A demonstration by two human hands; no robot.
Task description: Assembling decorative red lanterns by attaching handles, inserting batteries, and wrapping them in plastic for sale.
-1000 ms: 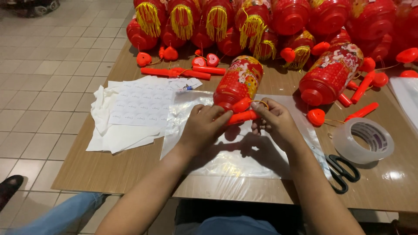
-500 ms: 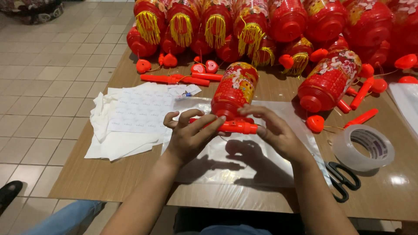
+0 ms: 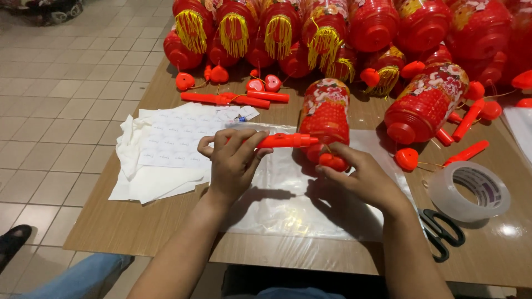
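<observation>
Across the table (image 3: 111, 221), the big heap of red lanterns (image 3: 332, 27) filled the far edge, well apart from my hands, with another lantern (image 3: 426, 102) on its side to the right. A clear plastic sheet (image 3: 288, 205) lay under my work, white paper sheets (image 3: 166, 149) to its left. The small lantern (image 3: 324, 119) stood tilted just beyond my hands.

Half a second earlier both hands had been bunched together on the red stick (image 3: 288, 141); now they had drawn apart. My left hand (image 3: 233, 163) had its grip pinching the stick's near end, holding it level, its tip touching the lantern. My right hand (image 3: 360, 177) had its grip pressed together around the red cap (image 3: 332, 161) at the lantern's base. I judged the stick was being lined up with the lantern.

Tape roll (image 3: 471, 191) and scissors (image 3: 440, 232) sat near my right wrist, not blocking anything. Loose red sticks (image 3: 235, 98) lay farther off.
</observation>
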